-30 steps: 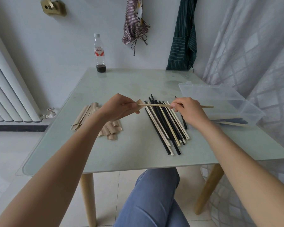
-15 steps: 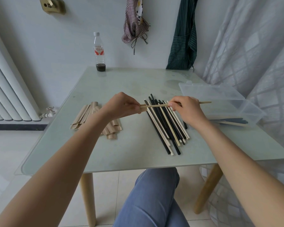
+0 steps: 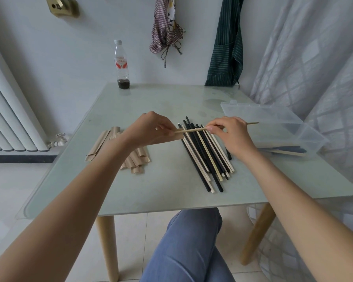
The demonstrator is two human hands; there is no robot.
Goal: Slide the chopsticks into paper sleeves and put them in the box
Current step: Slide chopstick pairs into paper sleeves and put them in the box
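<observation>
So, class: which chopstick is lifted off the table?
The pale chopstick, held level between the left hand and right hand; the others lie flat.

bottle (image 3: pixel 121 64) | red-and-white label | print too small to read

Chopstick (image 3: pixel 194 130) now deeper in the paper sleeve (image 3: pixel 178 136).

Sleeves (image 3: pixel 135 157) left of chopsticks (image 3: pixel 207 155), box (image 3: pixel 283 131) perhaps furthest right.
</observation>
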